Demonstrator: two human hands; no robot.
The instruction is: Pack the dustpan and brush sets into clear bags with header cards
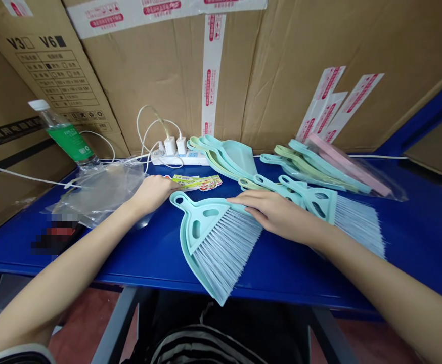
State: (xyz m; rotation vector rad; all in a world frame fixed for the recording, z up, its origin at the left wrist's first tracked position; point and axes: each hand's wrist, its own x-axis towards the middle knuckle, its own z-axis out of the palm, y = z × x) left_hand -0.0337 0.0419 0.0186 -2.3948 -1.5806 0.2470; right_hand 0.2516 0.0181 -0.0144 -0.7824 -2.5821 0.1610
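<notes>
In the head view, a mint-green dustpan (184, 242) lies in front of me with a matching hand brush (224, 247) nested in it. Its pale bristles point toward the table's front edge. My right hand (274, 210) grips the dustpan's far right rim, fingers over the edge and thumb beneath. Just beyond the dustpan's handle, my left hand (155, 194) has its fingertips closed on the near end of some colourful printed label cards (206, 183). How many cards it pinches is hidden. More hand brushes (357, 222) lie behind and right of my right hand, partly covered by it.
Several dustpans (239, 154) are stacked at the back, and bagged ones (368, 177) lie back right. Clear plastic bags (107, 192) and a bottle (63, 134) are at left. A power strip (198, 159) with cables stands before the cardboard boxes (160, 76).
</notes>
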